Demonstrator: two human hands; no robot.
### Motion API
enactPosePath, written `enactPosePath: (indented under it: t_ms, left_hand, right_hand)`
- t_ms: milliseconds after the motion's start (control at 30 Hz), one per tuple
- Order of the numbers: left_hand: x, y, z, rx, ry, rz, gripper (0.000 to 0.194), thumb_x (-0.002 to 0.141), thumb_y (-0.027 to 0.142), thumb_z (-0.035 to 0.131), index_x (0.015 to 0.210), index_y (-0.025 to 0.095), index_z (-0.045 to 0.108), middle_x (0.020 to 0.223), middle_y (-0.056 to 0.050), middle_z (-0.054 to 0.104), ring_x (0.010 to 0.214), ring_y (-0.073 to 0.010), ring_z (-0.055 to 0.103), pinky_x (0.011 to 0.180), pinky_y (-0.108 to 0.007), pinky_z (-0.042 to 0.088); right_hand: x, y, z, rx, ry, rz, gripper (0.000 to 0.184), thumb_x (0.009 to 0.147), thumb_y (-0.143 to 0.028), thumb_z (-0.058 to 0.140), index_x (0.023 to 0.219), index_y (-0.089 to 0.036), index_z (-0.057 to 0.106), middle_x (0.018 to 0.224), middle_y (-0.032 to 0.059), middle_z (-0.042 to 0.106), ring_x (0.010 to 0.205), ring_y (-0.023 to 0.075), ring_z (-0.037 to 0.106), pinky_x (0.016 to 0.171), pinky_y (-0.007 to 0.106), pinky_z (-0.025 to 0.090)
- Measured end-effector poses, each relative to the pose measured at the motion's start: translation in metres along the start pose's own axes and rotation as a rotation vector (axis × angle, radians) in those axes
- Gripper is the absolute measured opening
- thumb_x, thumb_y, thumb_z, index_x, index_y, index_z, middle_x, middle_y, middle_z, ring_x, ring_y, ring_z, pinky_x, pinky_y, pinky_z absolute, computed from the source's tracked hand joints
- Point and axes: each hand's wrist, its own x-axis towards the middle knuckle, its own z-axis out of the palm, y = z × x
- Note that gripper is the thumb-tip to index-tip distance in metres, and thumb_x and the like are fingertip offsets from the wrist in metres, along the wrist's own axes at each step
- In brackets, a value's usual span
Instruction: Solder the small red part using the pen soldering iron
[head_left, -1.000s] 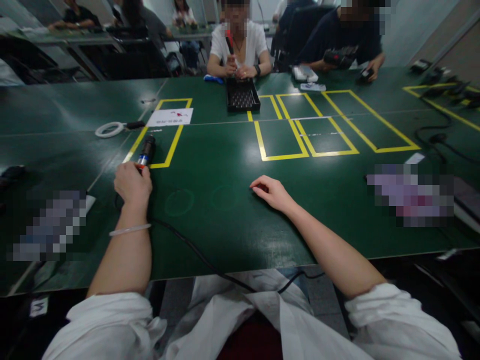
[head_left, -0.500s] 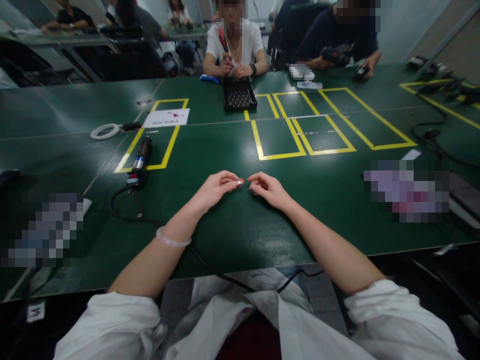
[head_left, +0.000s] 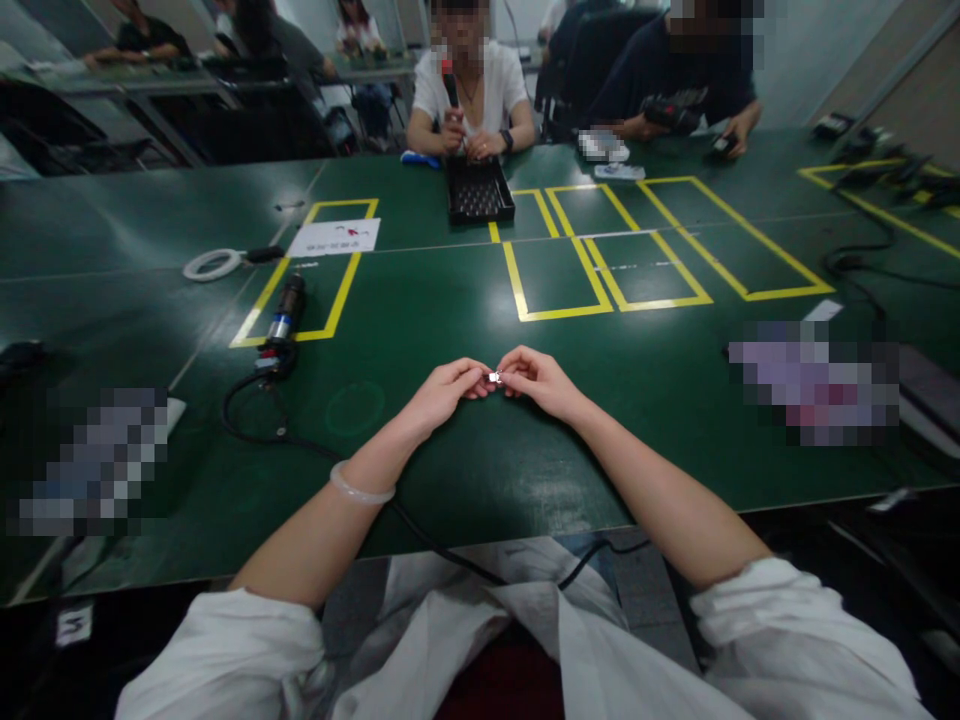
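A small piece [head_left: 494, 378], bright white or silvery, sits between my two hands just above the green table. It is too small for me to name its kind. My left hand [head_left: 454, 385] is closed, pinching its left end between thumb and fingers. From the other side, my right hand [head_left: 541, 380] pinches its right end, with thumb and index finger together and the other fingers curled. My fingertips cover most of the piece. A translucent bracelet [head_left: 361, 486] circles my left wrist.
A black cylindrical tool [head_left: 288, 308] with a cable lies left of my hands, near a white sheet [head_left: 335, 238] and a white ring coil [head_left: 213, 265]. Yellow tape outlines [head_left: 562, 314] mark the table. Across it, a person [head_left: 469, 100] holds a red-and-black tool above a black tray [head_left: 481, 215].
My left hand has moved right and slightly nearer me, closing the gap to my right hand. The small piece showed orange-red before and now shows white or silver, with both hands on it.
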Motion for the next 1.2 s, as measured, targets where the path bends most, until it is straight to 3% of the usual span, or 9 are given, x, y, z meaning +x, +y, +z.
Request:
enactPosePath:
  t_ms: [267,467,700,967,1200]
  left_hand:
    - [-0.0010,-0.0009,0.0023,0.043,-0.011,0.051,0.037,0.077,0.043,0.073,0.098,0.014,0.063,0.089,-0.007,0.067,0.083,-0.0173,0.063,0.081,-0.033,0.049]
    - [-0.0037,0.0020,0.0038,0.161,0.011,0.179,0.029,0.082,0.039,0.067,0.100,0.016,0.063,0.093,-0.006,0.066,0.085,-0.0174,0.063,0.079,-0.030,0.049]
    - [-0.0031,-0.0005,0.0045,0.173,0.038,0.174,0.031,0.079,0.036,0.071,0.100,0.015,0.061,0.095,-0.007,0.066,0.083,-0.0168,0.062,0.080,-0.031,0.049]
    - [-0.0028,-0.0007,0.0036,0.264,0.062,0.216,0.023,0.079,0.033,0.069,0.094,0.017,0.061,0.094,-0.006,0.065,0.086,-0.0176,0.062,0.083,-0.032,0.048]
    - [-0.0035,0.0004,0.0035,0.290,0.058,0.251,0.020,0.079,0.028,0.068,0.093,0.016,0.060,0.091,-0.004,0.064,0.086,-0.0171,0.061,0.083,-0.032,0.048]
  right_hand:
    - [0.0004,-0.0005,0.0005,-0.019,0.009,-0.002,0.035,0.077,-0.046,0.074,0.092,-0.018,0.059,0.079,0.0002,0.066,0.062,0.0101,0.060,0.057,0.023,0.048]
    - [0.0005,-0.0001,-0.0002,-0.072,0.031,0.004,0.035,0.079,-0.050,0.071,0.089,-0.018,0.060,0.078,0.0005,0.065,0.062,0.0107,0.060,0.056,0.024,0.047]
    - [-0.0020,-0.0025,0.0018,-0.196,0.046,-0.100,0.025,0.080,-0.038,0.071,0.090,-0.018,0.060,0.072,-0.0020,0.061,0.059,0.0100,0.053,0.058,0.024,0.043]
    - [-0.0046,-0.0053,0.0056,-0.462,0.055,-0.230,0.022,0.083,-0.024,0.066,0.103,-0.019,0.060,0.093,0.0024,0.066,0.070,0.0125,0.059,0.063,0.026,0.047]
    - [-0.0065,-0.0086,0.0059,-0.582,0.043,-0.292,0.018,0.085,-0.021,0.065,0.102,-0.020,0.060,0.096,0.0035,0.064,0.076,0.0139,0.060,0.068,0.027,0.047]
